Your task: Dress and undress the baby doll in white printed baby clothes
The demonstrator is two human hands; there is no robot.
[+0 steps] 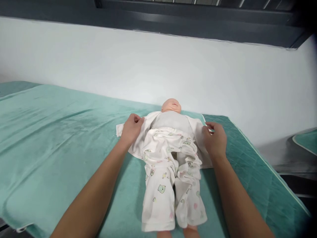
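Observation:
A baby doll (171,105) lies on its back, head toward the wall. It wears white printed trousers (160,172), and a white top (138,145) lies spread open around its grey-white torso (170,120). My left hand (133,128) is closed at the top's left sleeve, with the cuff showing beyond it. My right hand (215,137) has its fingers curled beside the sleeve on the right; its fingertips are at the fabric edge. The doll's feet show below the trouser hems.
A green padded cover (61,138) lies under the doll, with creases on the left. Behind it rises a white wall (99,66) with a dark metal beam (173,19) above. Another green pad edge (307,140) shows at the far right.

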